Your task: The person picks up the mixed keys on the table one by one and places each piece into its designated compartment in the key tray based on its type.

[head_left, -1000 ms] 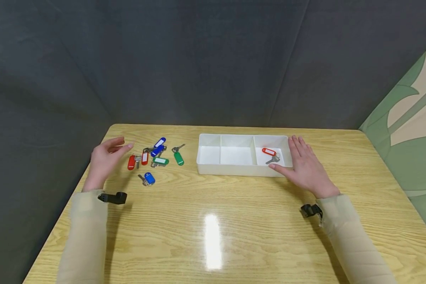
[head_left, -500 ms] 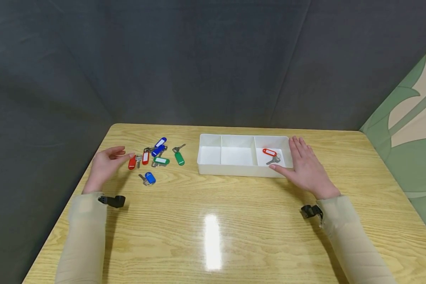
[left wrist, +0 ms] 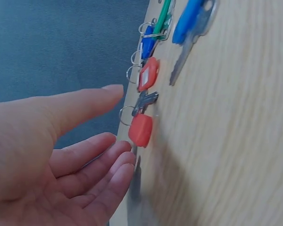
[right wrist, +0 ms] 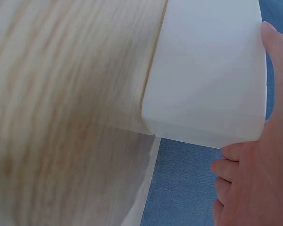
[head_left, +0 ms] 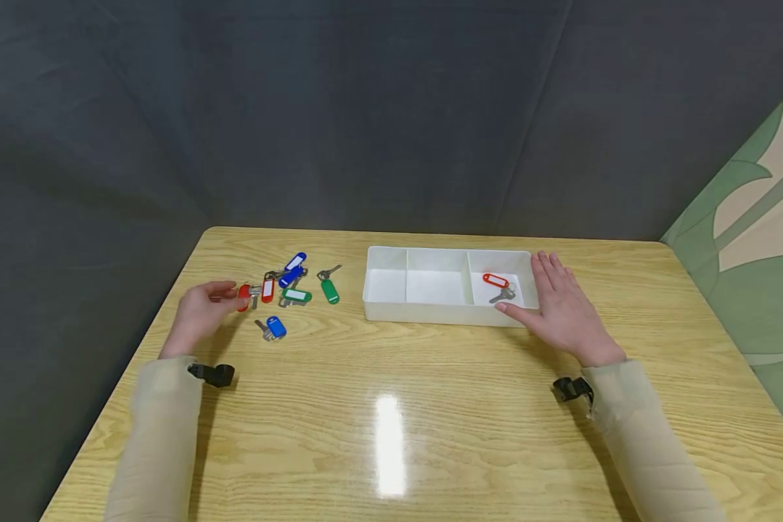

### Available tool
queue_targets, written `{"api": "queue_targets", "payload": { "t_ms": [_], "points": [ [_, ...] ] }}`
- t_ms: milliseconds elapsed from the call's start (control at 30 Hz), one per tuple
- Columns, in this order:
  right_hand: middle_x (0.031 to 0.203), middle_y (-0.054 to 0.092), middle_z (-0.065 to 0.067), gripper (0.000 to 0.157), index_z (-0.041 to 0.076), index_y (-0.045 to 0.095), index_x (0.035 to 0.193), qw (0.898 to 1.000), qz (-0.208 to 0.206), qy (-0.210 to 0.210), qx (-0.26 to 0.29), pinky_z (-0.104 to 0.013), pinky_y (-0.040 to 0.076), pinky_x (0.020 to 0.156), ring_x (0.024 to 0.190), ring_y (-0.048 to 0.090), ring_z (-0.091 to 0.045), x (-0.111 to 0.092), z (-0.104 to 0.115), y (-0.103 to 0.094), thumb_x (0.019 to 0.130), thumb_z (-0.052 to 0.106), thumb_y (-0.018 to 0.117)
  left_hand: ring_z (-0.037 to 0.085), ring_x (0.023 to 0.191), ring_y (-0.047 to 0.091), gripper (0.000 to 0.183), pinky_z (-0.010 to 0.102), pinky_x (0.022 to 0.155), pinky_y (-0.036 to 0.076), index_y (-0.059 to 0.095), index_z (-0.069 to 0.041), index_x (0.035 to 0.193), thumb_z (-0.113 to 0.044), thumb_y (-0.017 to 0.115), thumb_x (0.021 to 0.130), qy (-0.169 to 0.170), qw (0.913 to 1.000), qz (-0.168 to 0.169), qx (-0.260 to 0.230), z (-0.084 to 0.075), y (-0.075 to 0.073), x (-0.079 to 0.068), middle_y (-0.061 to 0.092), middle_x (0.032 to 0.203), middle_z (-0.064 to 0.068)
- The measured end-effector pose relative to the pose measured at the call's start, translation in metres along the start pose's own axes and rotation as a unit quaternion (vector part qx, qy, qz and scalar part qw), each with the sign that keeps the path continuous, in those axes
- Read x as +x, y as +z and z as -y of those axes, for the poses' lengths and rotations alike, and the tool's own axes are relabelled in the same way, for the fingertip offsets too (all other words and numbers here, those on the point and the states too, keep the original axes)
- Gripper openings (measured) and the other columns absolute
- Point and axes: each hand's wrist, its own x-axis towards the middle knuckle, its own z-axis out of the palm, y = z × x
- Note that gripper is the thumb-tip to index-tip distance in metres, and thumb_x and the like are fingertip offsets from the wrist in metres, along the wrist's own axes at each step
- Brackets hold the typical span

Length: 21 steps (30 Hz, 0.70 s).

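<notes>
My left hand point(head_left: 199, 313) is low over the left of the table, its thumb tip overlapping a red key tag point(head_left: 243, 291) in the head view. In the left wrist view, thumb and fingers stand apart, with that tag, its ring and key just beyond the fingertips. Next to it lies a second red key tag point(head_left: 268, 290) with a white label. My right hand point(head_left: 566, 313) rests on the right end of a white three-compartment box point(head_left: 431, 313), fingers straight along the end, thumb at the front rim. The right compartment holds a red-framed key tag point(head_left: 495, 280) with a key point(head_left: 504, 293).
Right of the red tags lie blue key tags point(head_left: 291, 277) and green key tags point(head_left: 329, 291), with keys attached. Another blue key tag point(head_left: 276, 327) lies nearer. A dark curtain point(head_left: 391, 116) hangs behind the wooden table point(head_left: 313, 406).
My left hand has moved slightly right and down, its thumb coming from beside the red key tag to over it. The right hand and the box stay put.
</notes>
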Motion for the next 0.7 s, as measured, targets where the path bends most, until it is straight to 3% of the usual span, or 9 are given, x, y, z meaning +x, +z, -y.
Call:
{"api": "queue_targets", "payload": {
  "t_ms": [400, 700],
  "points": [
    [0.163, 0.012, -0.031, 0.110, -0.008, 0.009, 0.159, 1.000, -0.005, -0.002, 0.008, -0.050, 0.002, 0.121, 0.153, 0.002, -0.040, 0.000, 0.000, 0.002, 0.094, 0.065, 0.059, 0.041, 0.112, 0.058, 0.054, 0.047, 0.093, 0.048, 0.054, 0.010, 0.139, -0.018, 0.072, 0.095, -0.030, 0.9995, -0.011, 0.008, -0.001, 0.008, 0.007, 0.059, 0.130, 0.028],
    [0.164, 0.011, -0.030, 0.111, -0.008, 0.010, 0.159, 1.000, -0.003, 0.002, 0.007, -0.051, 0.002, 0.121, 0.153, 0.003, -0.040, 0.001, 0.001, 0.001, 0.093, 0.067, 0.059, 0.033, 0.096, 0.058, 0.049, 0.035, 0.075, 0.046, 0.059, 0.008, 0.136, -0.014, 0.073, 0.094, -0.047, 0.9981, -0.019, 0.035, -0.002, 0.013, 0.008, 0.063, 0.117, 0.025]
  ]
}}
